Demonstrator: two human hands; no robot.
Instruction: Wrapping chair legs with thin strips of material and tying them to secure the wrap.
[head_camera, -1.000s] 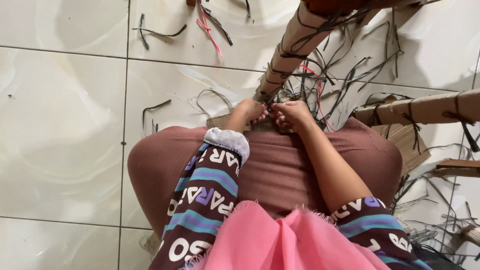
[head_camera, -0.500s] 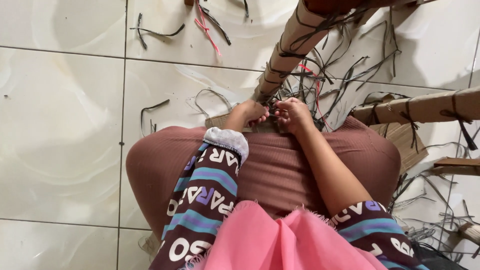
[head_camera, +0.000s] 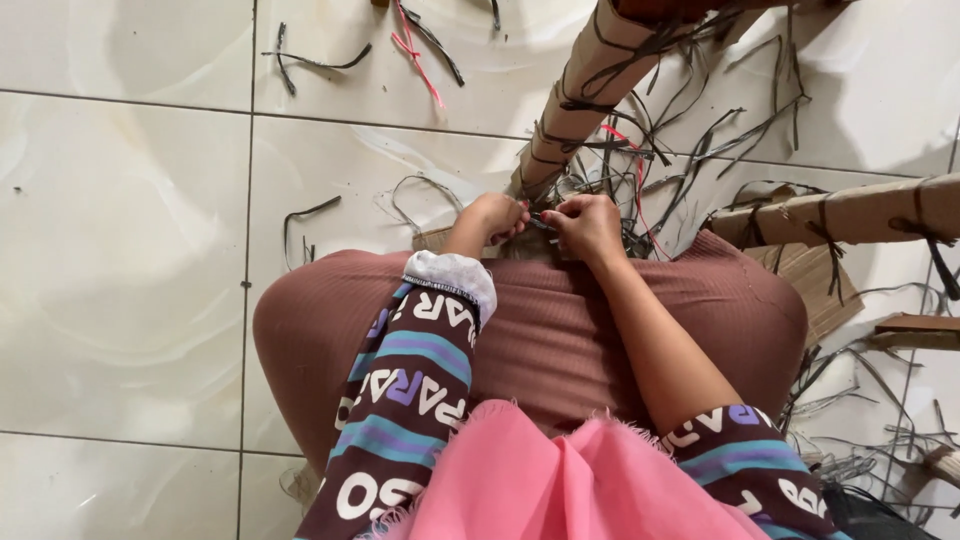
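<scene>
The left hand (head_camera: 492, 216) and right hand (head_camera: 585, 224) are met side by side just beyond the knees, a thin strip (head_camera: 541, 219) being pinched between them; directly behind them a wrapped pole (head_camera: 580, 95) is tilted up and away; to the right a second pole (head_camera: 850, 212) is laid crosswise, a cardboard piece (head_camera: 810, 280) lying under it; loose strips (head_camera: 700, 150) are scattered between the poles; further scraps (head_camera: 315, 64) are strewn on the tiled floor (head_camera: 120, 250) at far left.

Left hand (head_camera: 497, 216), right hand (head_camera: 585, 224) fisted, close together, forearms converging.
</scene>
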